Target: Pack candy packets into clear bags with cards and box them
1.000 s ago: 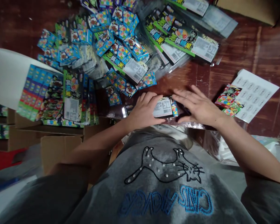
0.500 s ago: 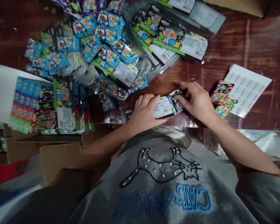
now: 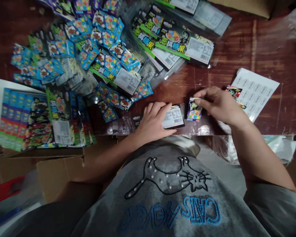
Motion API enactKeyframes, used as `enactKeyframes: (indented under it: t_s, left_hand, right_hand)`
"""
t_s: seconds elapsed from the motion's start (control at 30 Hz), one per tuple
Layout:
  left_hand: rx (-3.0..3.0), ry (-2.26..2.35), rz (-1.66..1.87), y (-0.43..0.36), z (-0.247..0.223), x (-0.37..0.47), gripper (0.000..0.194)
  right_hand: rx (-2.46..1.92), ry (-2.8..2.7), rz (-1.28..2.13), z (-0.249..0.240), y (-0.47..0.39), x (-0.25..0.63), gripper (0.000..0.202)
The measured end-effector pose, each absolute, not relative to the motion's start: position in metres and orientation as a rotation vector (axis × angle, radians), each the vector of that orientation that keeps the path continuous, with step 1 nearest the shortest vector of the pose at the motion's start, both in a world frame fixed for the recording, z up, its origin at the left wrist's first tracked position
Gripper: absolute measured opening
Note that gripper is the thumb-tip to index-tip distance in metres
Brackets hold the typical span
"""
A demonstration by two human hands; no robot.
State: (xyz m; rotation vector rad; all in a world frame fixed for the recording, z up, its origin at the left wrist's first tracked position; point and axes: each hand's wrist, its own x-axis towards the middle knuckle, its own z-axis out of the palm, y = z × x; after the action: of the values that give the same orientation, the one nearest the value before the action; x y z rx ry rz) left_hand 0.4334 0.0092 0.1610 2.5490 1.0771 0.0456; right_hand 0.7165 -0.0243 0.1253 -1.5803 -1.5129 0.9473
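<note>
My left hand [image 3: 154,120] lies over a black candy packet [image 3: 173,117] at the table's front edge, fingers along its far side and thumb along its near side. The packet's white printed label shows to the right of the hand, and its middle is hidden. Just right of it, my right hand [image 3: 219,103] pinches the top edge of a small purple candy box [image 3: 194,110]. The box is apart from the packet. Behind the right hand, a red candy box [image 3: 234,91] lies partly hidden against a sheet of oval stickers [image 3: 258,90].
Several blue candy boxes [image 3: 105,36] are heaped at the back left. Black labelled packets [image 3: 181,41] in clear bags lie at the back middle. A cardboard box [image 3: 61,169] at the left holds rows of colourful packets [image 3: 14,118]. The dark wooden table [image 3: 236,42] ends near my shirt.
The purple box has come away from the black packet's right end and now stands apart from it. My right hand has shifted right; my left stays on the packet. The view has shifted slightly.
</note>
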Motion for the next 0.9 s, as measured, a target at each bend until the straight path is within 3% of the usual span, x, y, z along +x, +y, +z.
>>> enactKeyframes:
  t_s: [0.13, 0.37, 0.53, 0.67, 0.73, 0.9]
  left_hand:
    - [2.556, 1.127, 0.053, 0.008, 0.164, 0.437, 0.096]
    - [2.611, 1.072, 0.014, 0.012, 0.163, 0.438, 0.094]
    - [2.637, 1.031, 0.048, 0.018, 0.16, 0.435, 0.093]
    - [2.66, 1.001, 0.056, 0.019, 0.158, 0.438, 0.094]
    - [2.688, 0.985, 0.066, 0.019, 0.157, 0.44, 0.092]
    - [2.717, 0.917, -0.087, 0.028, 0.162, 0.447, 0.095]
  right_hand:
    - [-1.64, -1.225, 1.044, 0.124, -0.033, 0.705, 0.036]
    - [-1.465, -1.621, 0.936, 0.123, -0.039, 0.693, 0.024]
    - [-1.513, -1.6, 0.911, 0.119, -0.049, 0.691, 0.064]
    - [-1.556, -1.58, 0.8, 0.112, -0.059, 0.687, 0.031]
    - [-1.539, -1.58, 0.775, 0.109, -0.062, 0.683, 0.027]
    - [-1.347, -1.605, 0.898, 0.116, -0.076, 0.678, 0.059]
